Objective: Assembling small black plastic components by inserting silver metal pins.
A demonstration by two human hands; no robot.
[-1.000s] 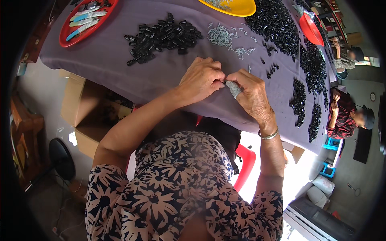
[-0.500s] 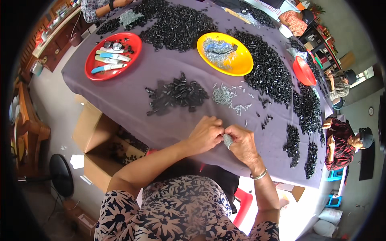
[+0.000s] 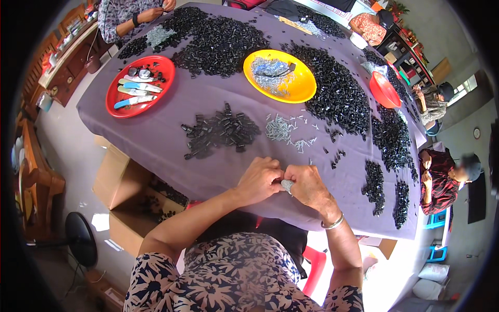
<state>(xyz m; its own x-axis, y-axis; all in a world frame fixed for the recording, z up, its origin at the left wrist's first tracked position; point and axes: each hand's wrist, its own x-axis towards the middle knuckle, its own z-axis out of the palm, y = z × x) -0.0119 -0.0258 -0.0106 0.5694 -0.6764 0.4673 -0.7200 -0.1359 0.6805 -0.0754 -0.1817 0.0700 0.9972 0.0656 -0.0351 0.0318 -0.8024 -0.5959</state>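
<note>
Close to the near edge of the table, my left hand (image 3: 260, 179) and my right hand (image 3: 309, 186) meet at the fingertips. Both are closed in a pinch, and whatever lies between the fingers is too small or hidden to name. A grey wrapping (image 3: 287, 185) shows at my right hand's thumb, and a silver bangle (image 3: 333, 221) circles that wrist. Just beyond my hands lie a loose heap of small black tubular pieces (image 3: 222, 130) and, to its right, a scatter of small silvery pins (image 3: 283, 129).
A red plate (image 3: 115, 105) with blue- and pale-handled tools stands left. A yellow dish (image 3: 296, 93) holds more silvery pins. Large black heaps (image 3: 338, 88) cover the far and right table. An open cardboard box (image 3: 112, 177) sits at lower left. Several people work around the table.
The view has shifted slightly, so the table's things appear a little lower and further left. My hands stay pinched together, with the right hand turned slightly so its back faces up more.
</note>
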